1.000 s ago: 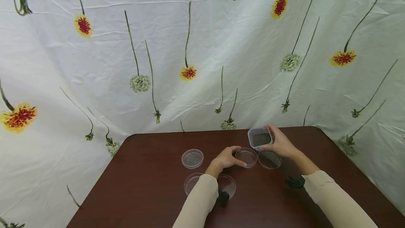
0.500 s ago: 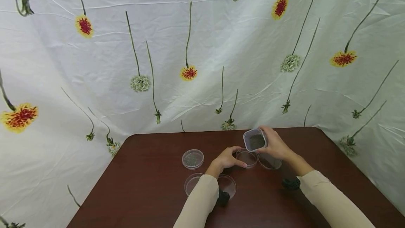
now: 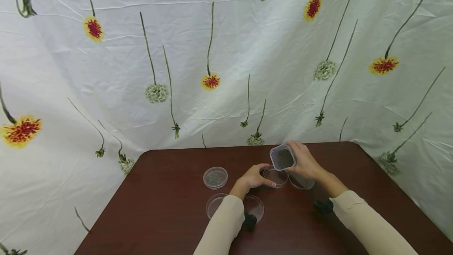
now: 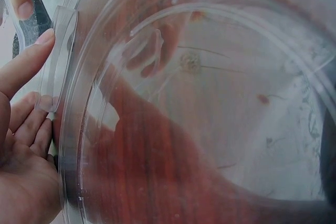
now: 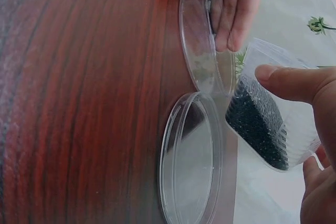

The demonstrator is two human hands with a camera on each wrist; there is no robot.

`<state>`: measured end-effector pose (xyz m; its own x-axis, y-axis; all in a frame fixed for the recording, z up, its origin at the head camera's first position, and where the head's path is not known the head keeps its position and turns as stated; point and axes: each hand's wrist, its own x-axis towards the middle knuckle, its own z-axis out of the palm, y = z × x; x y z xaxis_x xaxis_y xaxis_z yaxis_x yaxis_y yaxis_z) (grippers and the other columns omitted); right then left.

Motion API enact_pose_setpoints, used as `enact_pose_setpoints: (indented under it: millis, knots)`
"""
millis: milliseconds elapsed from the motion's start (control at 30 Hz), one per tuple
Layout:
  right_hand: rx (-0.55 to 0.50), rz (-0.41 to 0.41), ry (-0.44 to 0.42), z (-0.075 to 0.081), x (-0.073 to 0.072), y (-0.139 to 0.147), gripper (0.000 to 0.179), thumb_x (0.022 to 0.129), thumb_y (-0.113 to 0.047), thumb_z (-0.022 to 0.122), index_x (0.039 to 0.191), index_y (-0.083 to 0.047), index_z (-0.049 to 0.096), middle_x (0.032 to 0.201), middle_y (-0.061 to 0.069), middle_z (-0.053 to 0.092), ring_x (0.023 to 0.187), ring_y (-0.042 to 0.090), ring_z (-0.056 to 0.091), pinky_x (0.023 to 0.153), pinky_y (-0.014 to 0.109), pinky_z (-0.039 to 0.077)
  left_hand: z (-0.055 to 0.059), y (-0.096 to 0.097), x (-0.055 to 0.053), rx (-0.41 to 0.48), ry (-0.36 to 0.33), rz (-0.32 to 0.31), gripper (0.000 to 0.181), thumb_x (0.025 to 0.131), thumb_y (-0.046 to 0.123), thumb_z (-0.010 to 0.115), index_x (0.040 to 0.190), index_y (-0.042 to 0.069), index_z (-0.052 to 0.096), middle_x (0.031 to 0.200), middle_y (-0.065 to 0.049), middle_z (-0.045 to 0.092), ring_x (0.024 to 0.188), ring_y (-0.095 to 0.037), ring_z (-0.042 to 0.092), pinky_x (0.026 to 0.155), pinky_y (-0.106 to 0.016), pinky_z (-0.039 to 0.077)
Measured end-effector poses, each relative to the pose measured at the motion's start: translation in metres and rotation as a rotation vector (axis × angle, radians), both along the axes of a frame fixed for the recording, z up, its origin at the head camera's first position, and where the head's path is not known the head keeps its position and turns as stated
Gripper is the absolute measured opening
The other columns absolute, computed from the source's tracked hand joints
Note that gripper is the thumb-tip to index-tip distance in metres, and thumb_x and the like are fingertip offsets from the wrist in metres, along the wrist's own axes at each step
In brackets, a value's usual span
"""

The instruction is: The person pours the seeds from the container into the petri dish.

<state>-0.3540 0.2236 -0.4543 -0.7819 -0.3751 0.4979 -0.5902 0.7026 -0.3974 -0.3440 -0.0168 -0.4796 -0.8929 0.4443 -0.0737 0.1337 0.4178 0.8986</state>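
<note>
My right hand (image 3: 305,162) grips a clear square plastic tub (image 3: 282,157) by its sides. Dark fine grains (image 5: 257,124) fill the lower part of the tub, which tips to the left, its near edge right above a clear petri dish (image 3: 275,178). Thumb and fingers of my left hand (image 3: 252,177) curl round the rim of that dish on the table. Right beside it, under my right hand, lies another clear round dish piece (image 5: 191,156). In the left wrist view, the held dish stands at the left, partly behind a large near dish (image 4: 210,108).
A petri dish with a thin scatter of grains (image 3: 215,178) stands left on the brown table (image 3: 170,207). Two clear round dishes lie near my left forearm, one at its left (image 3: 214,204) and one at its right (image 3: 256,206). A flower-printed cloth (image 3: 226,50) hangs behind.
My right hand has moved the tub left, from over the right-hand dish piece to above the held dish, tilting it more. The left hand has stayed in place.
</note>
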Motion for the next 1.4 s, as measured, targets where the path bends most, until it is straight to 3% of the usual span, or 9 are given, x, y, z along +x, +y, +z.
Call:
enact_pose_setpoints:
  millis: [767,1400]
  knots:
    - [0.101,-0.002,0.077,-0.001,0.008,-0.004,0.092,0.063,-0.004,0.1,0.14,-0.003,0.05,0.14,0.024,0.047,0.126,0.052,0.042,0.091,0.068,0.046,-0.002,0.001,-0.003,-0.012,0.01,-0.015,0.076,0.084,0.013,0.089,0.15,0.004,0.053,0.145,-0.011,0.057,0.143,-0.032,0.042,0.115,-0.048,0.036]
    - [0.205,-0.002,0.123,-0.001,0.011,-0.013,0.096,0.062,-0.004,0.101,0.144,-0.003,0.05,0.143,0.022,0.048,0.132,0.048,0.041,0.094,0.063,0.049,-0.002,0.0,-0.002,-0.024,0.013,0.0,0.076,0.083,0.014,0.09,0.149,0.006,0.054,0.147,-0.01,0.055,0.143,-0.033,0.042,0.114,-0.048,0.036]
